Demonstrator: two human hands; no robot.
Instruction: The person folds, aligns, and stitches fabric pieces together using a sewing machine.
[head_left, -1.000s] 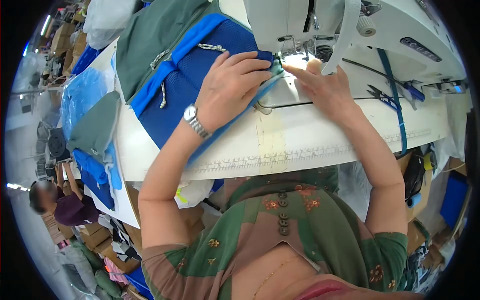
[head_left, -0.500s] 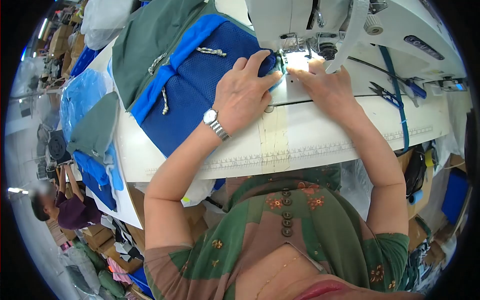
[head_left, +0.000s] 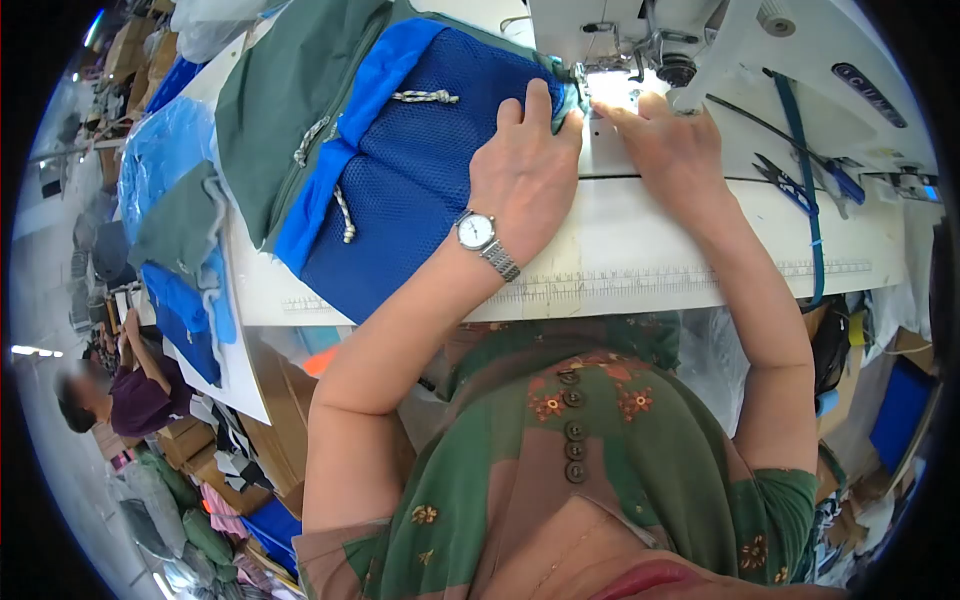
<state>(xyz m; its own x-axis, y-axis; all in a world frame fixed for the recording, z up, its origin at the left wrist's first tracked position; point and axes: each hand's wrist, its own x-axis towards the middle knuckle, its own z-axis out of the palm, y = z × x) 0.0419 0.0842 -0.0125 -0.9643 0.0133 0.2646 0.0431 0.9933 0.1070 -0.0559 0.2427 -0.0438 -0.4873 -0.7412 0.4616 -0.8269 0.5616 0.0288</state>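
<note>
Blue mesh fabric [head_left: 420, 150], joined to a dark green piece [head_left: 290, 100] with a zipper and cord loops, spreads over the white sewing table [head_left: 640, 260]. My left hand [head_left: 527, 165] lies on the mesh's right edge, fingers apart and pointing at the needle area. Its fingertips press the fabric edge beside the presser foot. My right hand [head_left: 668, 150] rests on the lit machine bed just right of the needle area, fingers bent with the index finger reaching left toward the fabric edge. Whether anything lies under its fingertips is too bright to tell. The sewing machine [head_left: 620, 35] stands above both hands.
Blue-handled snips [head_left: 785, 185], a screwdriver [head_left: 845, 182] and a teal strap [head_left: 800, 170] lie on the right. More green and blue pieces [head_left: 180, 235] are stacked at the left. A person in a dark purple shirt [head_left: 148, 395] is farther left, among boxes.
My left hand has shifted right and its fingers have spread. The mesh fabric has turned slightly and its edge sits higher beside the presser foot. My right hand stays beside the needle area.
</note>
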